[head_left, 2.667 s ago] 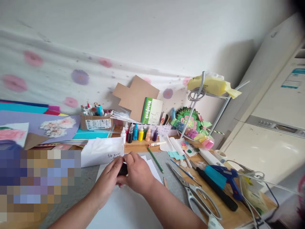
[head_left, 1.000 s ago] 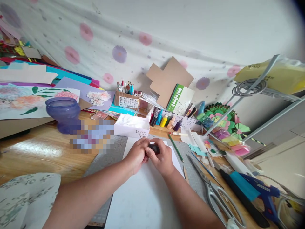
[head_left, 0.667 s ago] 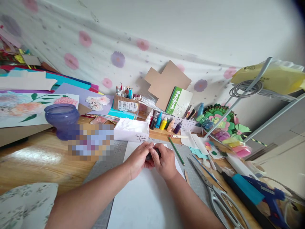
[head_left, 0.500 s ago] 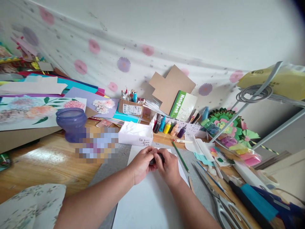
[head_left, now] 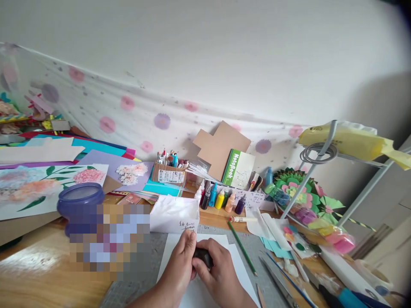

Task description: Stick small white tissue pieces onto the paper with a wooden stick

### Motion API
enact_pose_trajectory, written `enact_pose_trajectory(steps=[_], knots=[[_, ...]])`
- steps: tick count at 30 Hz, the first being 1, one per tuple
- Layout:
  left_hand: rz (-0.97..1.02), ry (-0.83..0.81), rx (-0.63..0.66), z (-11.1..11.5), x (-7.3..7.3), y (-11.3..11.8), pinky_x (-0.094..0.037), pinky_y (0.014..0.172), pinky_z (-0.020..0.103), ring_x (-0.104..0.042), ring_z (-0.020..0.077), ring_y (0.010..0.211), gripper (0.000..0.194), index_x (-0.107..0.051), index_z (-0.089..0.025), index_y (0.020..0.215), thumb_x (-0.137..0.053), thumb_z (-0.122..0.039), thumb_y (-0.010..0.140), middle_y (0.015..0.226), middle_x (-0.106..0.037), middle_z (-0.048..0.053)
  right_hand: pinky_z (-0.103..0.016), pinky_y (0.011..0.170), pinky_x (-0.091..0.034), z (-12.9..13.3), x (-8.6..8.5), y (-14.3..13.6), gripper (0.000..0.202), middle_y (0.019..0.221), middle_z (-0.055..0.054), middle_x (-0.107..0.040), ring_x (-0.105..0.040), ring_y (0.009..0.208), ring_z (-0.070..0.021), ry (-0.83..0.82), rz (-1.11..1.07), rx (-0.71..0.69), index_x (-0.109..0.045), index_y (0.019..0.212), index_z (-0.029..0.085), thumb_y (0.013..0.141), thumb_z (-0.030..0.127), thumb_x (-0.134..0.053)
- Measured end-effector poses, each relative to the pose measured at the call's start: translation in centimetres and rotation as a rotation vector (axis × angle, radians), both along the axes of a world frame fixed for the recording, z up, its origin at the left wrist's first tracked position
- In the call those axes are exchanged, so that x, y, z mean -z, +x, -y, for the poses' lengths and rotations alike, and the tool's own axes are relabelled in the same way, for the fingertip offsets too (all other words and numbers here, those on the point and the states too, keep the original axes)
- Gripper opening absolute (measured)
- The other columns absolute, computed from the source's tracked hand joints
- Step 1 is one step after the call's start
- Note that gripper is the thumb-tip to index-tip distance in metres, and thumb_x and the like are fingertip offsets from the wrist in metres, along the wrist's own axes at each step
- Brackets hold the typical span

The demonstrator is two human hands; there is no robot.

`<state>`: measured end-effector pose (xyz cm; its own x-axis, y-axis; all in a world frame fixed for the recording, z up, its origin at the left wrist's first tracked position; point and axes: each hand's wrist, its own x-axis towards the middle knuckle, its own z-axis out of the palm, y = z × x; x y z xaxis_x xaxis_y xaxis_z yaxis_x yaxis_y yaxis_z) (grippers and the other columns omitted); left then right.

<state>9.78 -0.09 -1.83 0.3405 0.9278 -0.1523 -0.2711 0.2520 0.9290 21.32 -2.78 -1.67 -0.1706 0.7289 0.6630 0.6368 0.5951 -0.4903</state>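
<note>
Between my two hands is a dark, rounded lump (head_left: 204, 257), its kind not clear, partly covered by fingers. My right hand (head_left: 217, 263) curls around it, with the thumb along its near side. My left hand (head_left: 181, 259) presses against its left side, thumb pointing up and fingers mostly hidden. Both hands are above sheets of white paper (head_left: 196, 296), which lie on a grey cutting mat (head_left: 128, 282). Just beyond the hands stands a white paper box (head_left: 175, 220) with white material inside.
Small paint bottles (head_left: 220, 199) stand in a row behind. On the right lie a green pencil (head_left: 242, 248), scissors (head_left: 278, 280) and a thin blue stick (head_left: 289, 278). A purple jar (head_left: 80, 205) stands at left. A metal rack (head_left: 310, 179) rises at right.
The view has tilted upward, so everything sits lower in the picture. My hands have shifted around the dark lump, and more of it shows beside my left thumb, now upright.
</note>
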Motion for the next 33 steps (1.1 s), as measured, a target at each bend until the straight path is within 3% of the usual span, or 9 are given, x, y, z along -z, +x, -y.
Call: enact_pose_trajectory(steps=[3, 7, 11, 14, 18, 21, 26, 30, 33], knots=[[-0.100, 0.085, -0.013, -0.4, 0.0, -0.1, -0.024, 0.045, 0.021, -0.032, 0.0095, 0.051, 0.054, -0.040, -0.023, 0.077, -0.049, -0.076, 0.072, 0.063, -0.036, -0.006, -0.023, 0.059, -0.046, 0.1, -0.3, 0.2, 0.010, 0.075, -0.001, -0.065, -0.061, 0.065, -0.0160, -0.007, 0.059, 0.029, -0.062, 0.093, 0.023, 0.086, 0.024, -0.055], [-0.266, 0.337, -0.043, -0.9, 0.5, -0.2, -0.028, 0.046, 0.023, -0.040, 0.0139, 0.056, 0.044, -0.042, -0.023, 0.074, -0.045, -0.066, 0.081, 0.064, -0.041, -0.004, -0.022, 0.050, -0.037, -0.1, -0.2, -0.3, 0.015, 0.063, 0.001, -0.059, -0.055, 0.054, -0.0138, 0.104, 0.080, 0.099, -0.061, 0.078, 0.020, 0.075, 0.010, -0.051], [-0.325, 0.466, -0.079, -1.3, 1.1, 0.0, -0.032, 0.052, 0.024, -0.043, 0.0153, 0.059, 0.035, -0.043, -0.022, 0.072, -0.042, -0.054, 0.086, 0.062, -0.044, -0.003, -0.023, 0.048, -0.031, -0.3, 0.2, -1.2, 0.020, 0.058, 0.001, -0.057, -0.050, 0.048, -0.0130, 0.168, 0.003, 0.132, -0.061, 0.070, 0.020, 0.070, 0.006, -0.047], [-0.313, 0.494, -0.081, -1.6, 0.9, 0.0, -0.035, 0.055, 0.024, -0.044, 0.0142, 0.057, 0.030, -0.045, -0.021, 0.070, -0.047, -0.047, 0.085, 0.060, -0.044, -0.004, -0.022, 0.050, -0.033, -0.4, 0.1, -0.2, 0.015, 0.055, 0.001, -0.057, -0.050, 0.049, -0.0124, 0.132, -0.117, 0.134, -0.061, 0.064, 0.020, 0.069, 0.009, -0.051], [-0.144, 0.308, -0.128, -2.8, 0.1, -0.8, -0.028, 0.047, 0.021, -0.040, 0.0107, 0.051, 0.029, -0.055, -0.019, 0.069, -0.063, -0.046, 0.073, 0.058, -0.047, -0.005, -0.021, 0.053, -0.039, -0.7, -0.5, 4.6, 0.005, 0.061, 0.001, -0.061, -0.054, 0.053, -0.0118, 0.064, -0.446, 0.229, -0.064, 0.072, 0.020, 0.075, 0.022, -0.061], [-0.038, 0.223, -0.143, -3.5, -0.6, -1.6, -0.024, 0.045, 0.018, -0.037, 0.0078, 0.049, 0.035, -0.059, -0.018, 0.075, -0.063, -0.052, 0.073, 0.057, -0.047, -0.005, -0.022, 0.053, -0.044, -1.1, -1.2, 7.3, 0.019, 0.067, 0.002, -0.063, -0.056, 0.053, -0.0111, 0.035, -0.748, 0.272, -0.059, 0.090, 0.022, 0.089, 0.037, -0.047], [0.080, 0.148, 0.004, -2.8, -1.4, -1.7, -0.029, 0.045, 0.017, -0.037, 0.0060, 0.044, 0.043, -0.048, -0.017, 0.063, -0.073, -0.051, 0.064, 0.048, -0.042, -0.007, -0.027, 0.054, -0.049, -1.6, -1.0, 5.9, 0.031, 0.094, -0.010, -0.069, -0.067, 0.073, -0.0199, -0.145, -1.017, 0.138, -0.061, 0.100, 0.018, 0.075, 0.036, -0.067], [0.130, 0.058, 0.055, -2.2, -1.6, -1.7, -0.040, 0.051, 0.019, -0.054, 0.0092, 0.053, 0.039, -0.050, -0.017, 0.072, -0.071, -0.050, 0.068, 0.067, -0.062, -0.001, -0.025, 0.053, -0.046, -1.8, -0.3, 4.5, 0.020, 0.075, -0.003, -0.064, -0.058, 0.057, -0.0117, -0.176, -1.113, 0.110, -0.064, 0.081, 0.016, 0.069, 0.031, -0.070], [0.154, -0.017, 0.065, -2.3, -1.7, -2.1, -0.046, 0.055, 0.022, -0.059, 0.0115, 0.057, 0.034, -0.057, -0.015, 0.085, -0.070, -0.044, 0.070, 0.078, -0.068, 0.006, -0.021, 0.047, -0.039, -1.7, -0.4, 4.5, 0.022, 0.062, 0.002, -0.055, -0.048, 0.049, -0.0087, -0.157, -1.119, 0.114, -0.063, 0.081, 0.015, 0.071, 0.035, -0.068]])
